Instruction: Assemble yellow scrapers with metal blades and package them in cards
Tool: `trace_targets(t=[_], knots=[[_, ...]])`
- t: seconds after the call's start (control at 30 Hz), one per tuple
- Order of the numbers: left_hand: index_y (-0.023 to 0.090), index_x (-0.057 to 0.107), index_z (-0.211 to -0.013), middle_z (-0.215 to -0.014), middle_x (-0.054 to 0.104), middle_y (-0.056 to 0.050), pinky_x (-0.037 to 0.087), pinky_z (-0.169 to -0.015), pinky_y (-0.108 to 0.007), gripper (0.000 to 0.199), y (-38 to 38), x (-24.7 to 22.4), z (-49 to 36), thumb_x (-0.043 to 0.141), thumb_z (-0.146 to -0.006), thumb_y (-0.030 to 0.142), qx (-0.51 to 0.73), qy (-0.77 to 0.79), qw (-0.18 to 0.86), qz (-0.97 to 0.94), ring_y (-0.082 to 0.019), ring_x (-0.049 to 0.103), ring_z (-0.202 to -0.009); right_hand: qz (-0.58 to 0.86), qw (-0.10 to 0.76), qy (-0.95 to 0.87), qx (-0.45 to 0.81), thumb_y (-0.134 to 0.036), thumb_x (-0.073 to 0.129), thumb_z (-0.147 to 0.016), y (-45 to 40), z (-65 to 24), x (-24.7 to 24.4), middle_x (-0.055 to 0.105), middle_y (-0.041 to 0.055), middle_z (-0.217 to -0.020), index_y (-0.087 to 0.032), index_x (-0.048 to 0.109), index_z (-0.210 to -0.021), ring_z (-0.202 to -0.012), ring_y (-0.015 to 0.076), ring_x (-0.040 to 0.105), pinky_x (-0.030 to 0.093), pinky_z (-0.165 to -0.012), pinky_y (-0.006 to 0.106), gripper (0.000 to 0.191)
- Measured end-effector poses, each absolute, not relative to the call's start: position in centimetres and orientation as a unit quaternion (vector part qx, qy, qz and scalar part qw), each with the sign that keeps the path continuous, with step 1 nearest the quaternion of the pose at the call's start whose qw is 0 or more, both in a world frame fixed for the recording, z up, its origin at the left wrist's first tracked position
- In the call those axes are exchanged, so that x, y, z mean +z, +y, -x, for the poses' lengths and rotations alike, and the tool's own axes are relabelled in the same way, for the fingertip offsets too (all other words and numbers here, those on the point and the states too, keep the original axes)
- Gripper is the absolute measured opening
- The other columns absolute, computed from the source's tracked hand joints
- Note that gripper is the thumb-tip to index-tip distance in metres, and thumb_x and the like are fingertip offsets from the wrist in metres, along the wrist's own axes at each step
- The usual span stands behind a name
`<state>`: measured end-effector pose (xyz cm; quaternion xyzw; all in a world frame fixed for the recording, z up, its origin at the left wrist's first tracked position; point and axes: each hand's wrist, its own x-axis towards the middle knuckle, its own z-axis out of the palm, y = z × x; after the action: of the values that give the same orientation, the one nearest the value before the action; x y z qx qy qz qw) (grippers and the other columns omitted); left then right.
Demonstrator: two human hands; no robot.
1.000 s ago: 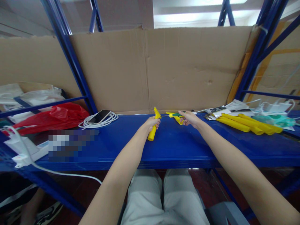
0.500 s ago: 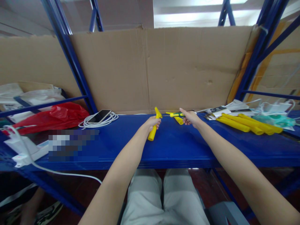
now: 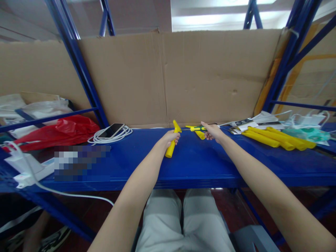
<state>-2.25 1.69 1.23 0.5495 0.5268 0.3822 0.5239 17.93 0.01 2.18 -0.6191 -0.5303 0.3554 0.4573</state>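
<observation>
Presently | left hand (image 3: 171,137) grasping smooth yellow tubular piece (image 3: 170,148) | right hand (image 3: 212,132) grasping thin-shafted screwdriver (image 3: 196,128)

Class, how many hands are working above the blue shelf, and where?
2: the left hand, around a yellow piece; the right hand, farther right, holding a screwdriver.
</observation>
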Motion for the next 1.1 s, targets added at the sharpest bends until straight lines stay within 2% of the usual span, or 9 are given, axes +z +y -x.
trace_targets(t=[0.3, 0.47, 1.1], knots=[[0.017, 0.050, -0.080, -0.044, 0.036, 0.011, 0.032, -0.041, -0.017, 0.017, 1.82, 1.09, 2.27, 0.050, -0.075, 0.001, 0.381, 0.533, 0.524, -0.545, -0.003, 0.032, -0.032, 0.628, 0.437, -0.534, 0.358, -0.049, 0.041, -0.091, 0.29, -18.05, 2.12, 0.048, -0.0017, -0.033, -0.008, 0.055, -0.099, -0.027, 0.0091, 0.042, 0.025, -0.029, 0.016, 0.044], [0.017, 0.050, -0.083, -0.044, 0.035, 0.011, 0.033, -0.042, -0.017, 0.018, 1.85, 1.04, 2.32, 0.048, -0.076, 0.000, 0.379, 0.529, 0.525, -0.548, -0.004, 0.033, -0.032, 0.630, 0.440, -0.532, 0.356, -0.052, 0.044, -0.089, 0.30, -18.07, 2.01, 0.048, -0.0015, -0.034, -0.009, 0.056, -0.094, -0.027, 0.0090, 0.043, 0.025, -0.029, 0.016, 0.045], [0.016, 0.050, -0.087, -0.043, 0.035, 0.011, 0.032, -0.041, -0.017, 0.021, 1.67, 1.26, 2.29, 0.048, -0.074, 0.001, 0.388, 0.530, 0.522, -0.545, -0.004, 0.033, -0.031, 0.633, 0.419, -0.548, 0.352, -0.043, 0.046, -0.090, -0.02, -18.28, 2.70, 0.051, -0.0015, -0.037, -0.007, 0.057, -0.101, -0.029, 0.0084, 0.045, 0.028, -0.030, 0.016, 0.040]])
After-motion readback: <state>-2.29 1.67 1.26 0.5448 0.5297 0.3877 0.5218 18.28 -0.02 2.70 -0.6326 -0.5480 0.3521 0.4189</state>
